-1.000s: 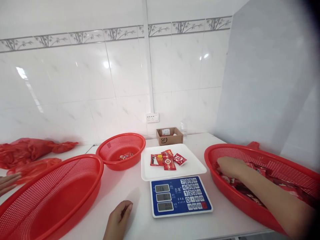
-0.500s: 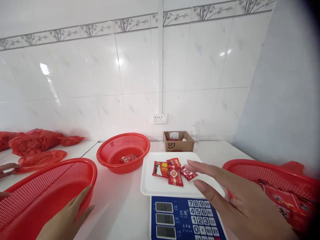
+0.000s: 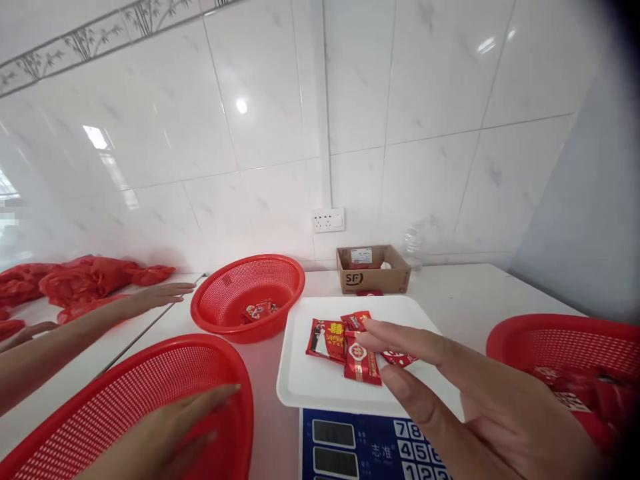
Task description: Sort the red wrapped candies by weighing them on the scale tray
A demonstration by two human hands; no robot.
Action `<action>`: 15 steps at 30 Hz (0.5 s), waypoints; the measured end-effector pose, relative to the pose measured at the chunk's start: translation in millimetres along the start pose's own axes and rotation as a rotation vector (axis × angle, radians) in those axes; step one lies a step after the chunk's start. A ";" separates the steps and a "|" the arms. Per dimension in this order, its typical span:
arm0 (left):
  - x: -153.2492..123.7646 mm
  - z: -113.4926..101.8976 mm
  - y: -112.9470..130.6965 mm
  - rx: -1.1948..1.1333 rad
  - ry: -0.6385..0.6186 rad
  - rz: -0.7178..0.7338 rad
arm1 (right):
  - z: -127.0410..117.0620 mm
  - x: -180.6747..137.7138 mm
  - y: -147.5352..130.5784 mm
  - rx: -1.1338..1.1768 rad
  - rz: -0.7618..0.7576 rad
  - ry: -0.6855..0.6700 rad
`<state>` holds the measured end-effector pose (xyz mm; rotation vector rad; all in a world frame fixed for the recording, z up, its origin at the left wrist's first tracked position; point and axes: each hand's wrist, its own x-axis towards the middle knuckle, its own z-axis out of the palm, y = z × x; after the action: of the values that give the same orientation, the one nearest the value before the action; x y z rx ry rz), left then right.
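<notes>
Taking the white plastic weighing tray (image 3: 303, 383) as the dial's centre, with twelve o'clock toward the wall, four small red foil packets lie on it in a loose cluster. One carries yellow lettering and a black-and-white figure (image 3: 327, 341); another, bearing a pale round emblem (image 3: 361, 363), lies just beside it at four o'clock.

The right hand (image 3: 495, 393) hangs at four o'clock, thumb and forefinger spread apart in front of the packets; whether a fingertip touches them, I cannot tell. Part of a red-and-white packet (image 3: 399, 359) shows beyond these fingers. The blue scale panel with grey displays (image 3: 377, 453) sits at six o'clock, partly covered by this hand.

At eight o'clock the left hand (image 3: 160, 437), blurred, shows outstretched fingers over a large red mesh plastic basket (image 3: 240, 370); contact with it is unclear.

A round red mesh plastic basket (image 3: 220, 303) at ten o'clock holds a few red packets, with a co-worker's hand (image 3: 155, 297) near its rim. Another red mesh basket (image 3: 545, 323), at three o'clock, holds many packets. An open brown cardboard box (image 3: 380, 281) stands at twelve.
</notes>
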<state>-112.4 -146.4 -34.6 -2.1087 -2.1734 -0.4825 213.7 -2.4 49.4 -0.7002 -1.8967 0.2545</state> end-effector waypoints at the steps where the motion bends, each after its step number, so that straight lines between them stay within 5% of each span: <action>1: 15.9 -7.3 1.9 0.075 -0.039 0.038 | 0.6 0.6 1.9 0.007 -0.011 -0.009; 7: 94.8 -20.6 -14.7 0.319 -0.165 0.140 | 0.5 3.1 11.9 -0.025 0.002 -0.009; 15: 124.3 -4.6 -45.7 0.346 -0.251 0.187 | 3.0 9.8 17.4 0.008 0.029 0.012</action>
<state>-164.7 -28.4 -4.6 -2.2343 -1.9638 0.1715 214.5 17.7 47.4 -0.7223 -1.8739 0.2756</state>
